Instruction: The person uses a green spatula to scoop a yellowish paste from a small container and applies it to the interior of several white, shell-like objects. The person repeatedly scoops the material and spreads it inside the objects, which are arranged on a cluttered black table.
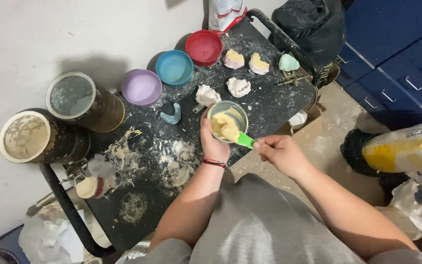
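Two hands, left hand (pixel 214 142) half-hiding cup (pixel 227 120), spatula (pixel 244 140) tip buried

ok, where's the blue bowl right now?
Head view, upper middle: the blue bowl sits on the black table, between the purple bowl and the red bowl.

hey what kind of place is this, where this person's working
Probably a small dental-model or plaster-casting workshop: white tooth casts lie on a plaster-spattered black table, and the left hand holds a mixing cup of yellowish paste.
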